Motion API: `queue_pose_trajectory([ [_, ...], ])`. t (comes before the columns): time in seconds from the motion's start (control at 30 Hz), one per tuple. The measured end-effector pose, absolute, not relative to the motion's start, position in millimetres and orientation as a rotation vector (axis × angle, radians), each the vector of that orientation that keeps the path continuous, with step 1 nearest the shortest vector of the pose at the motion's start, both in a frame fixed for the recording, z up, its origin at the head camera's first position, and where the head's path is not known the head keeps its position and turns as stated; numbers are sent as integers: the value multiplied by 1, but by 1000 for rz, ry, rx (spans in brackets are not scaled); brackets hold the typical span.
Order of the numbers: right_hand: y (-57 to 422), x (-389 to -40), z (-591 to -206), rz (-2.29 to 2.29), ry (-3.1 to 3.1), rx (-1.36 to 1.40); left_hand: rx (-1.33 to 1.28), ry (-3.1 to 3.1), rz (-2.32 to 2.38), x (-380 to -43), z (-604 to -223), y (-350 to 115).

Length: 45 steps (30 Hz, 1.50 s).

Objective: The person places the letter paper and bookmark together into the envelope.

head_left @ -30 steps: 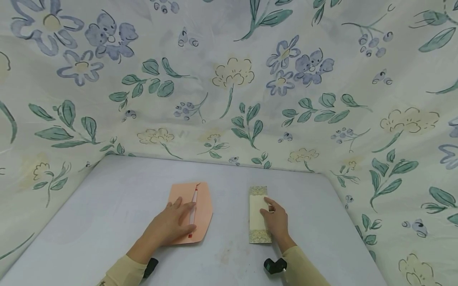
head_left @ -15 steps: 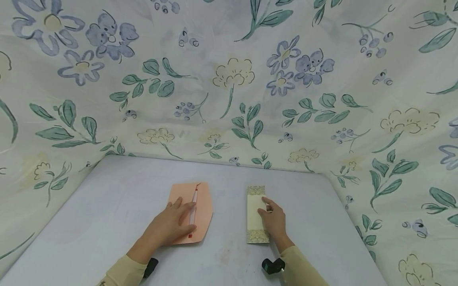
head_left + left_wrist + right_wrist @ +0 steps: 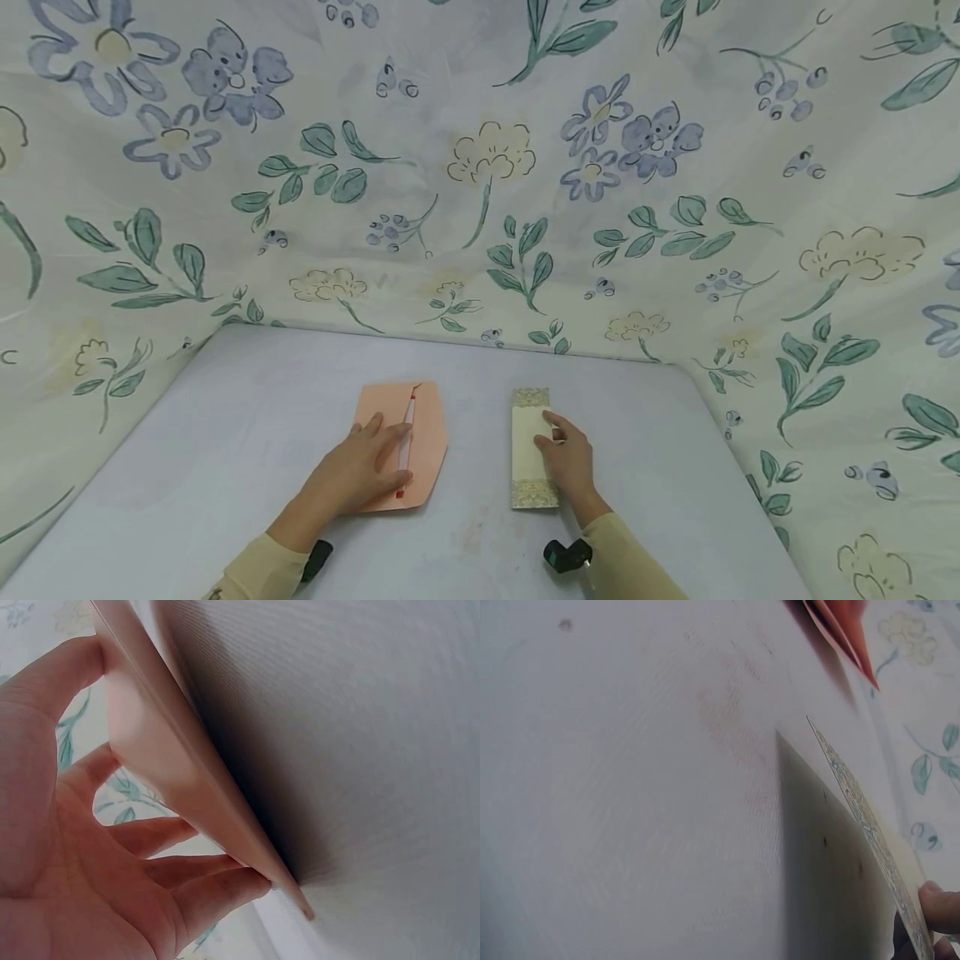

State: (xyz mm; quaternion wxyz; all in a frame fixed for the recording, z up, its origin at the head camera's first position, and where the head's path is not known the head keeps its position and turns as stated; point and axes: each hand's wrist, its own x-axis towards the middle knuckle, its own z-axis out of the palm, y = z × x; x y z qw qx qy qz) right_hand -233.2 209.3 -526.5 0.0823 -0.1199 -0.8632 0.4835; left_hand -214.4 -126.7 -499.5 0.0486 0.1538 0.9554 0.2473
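Observation:
A salmon-pink paper envelope (image 3: pixel 429 437) lies left of centre on the white table, a narrow white slit with red ends running down its face. Spread over it, my left hand (image 3: pixel 358 468) rests its fingertips and thumb tip on the paper. In the left wrist view those fingers touch the surface of the envelope (image 3: pixel 169 754), which slants above the table. To the right, my right hand (image 3: pixel 572 460) pinches the right edge of a long cream card (image 3: pixel 528 442) with patterned bands at both ends. In the right wrist view the card (image 3: pixel 866 825) is tilted over its shadow.
A white table (image 3: pixel 247 417) stretches under both hands, with faint brownish smudges near the front middle. Floral fabric (image 3: pixel 420 275) hangs behind and along both sides. Black wrist devices (image 3: pixel 566 556) sit below the sleeves.
My right hand has moved slightly left with the cream card, bringing it closer to the envelope. The left hand and the envelope stay in place.

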Motion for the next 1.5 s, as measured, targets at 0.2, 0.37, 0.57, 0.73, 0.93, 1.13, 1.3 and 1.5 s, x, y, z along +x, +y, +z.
queue_pose_trajectory([
  [0.2, 205, -234, -527, 1439, -2580, -341, 474, 2915, 752, -215, -500, -127],
  [0.37, 202, -235, -527, 1432, -2582, -336, 470, 2916, 746, -215, -500, -127],
  [0.57, 197, -235, -523, 1462, -2559, -335, 474, 2917, 744, -215, -500, -128],
  [0.73, 193, -234, -522, 1492, -2548, -303, 475, 2925, 738, -215, -500, -128],
  [0.93, 188, -234, -523, 1510, -2564, -293, 474, 2925, 752, -215, -498, -127],
  [1.13, 184, -234, -524, 1528, -2583, -286, 456, 2909, 758, -213, -499, -126],
  [1.3, 180, -234, -524, 1529, -2574, -287, 460, 2911, 753, -213, -499, -123],
  [1.5, 175, -235, -524, 1526, -2575, -264, 464, 2910, 759, -213, -497, -119],
])
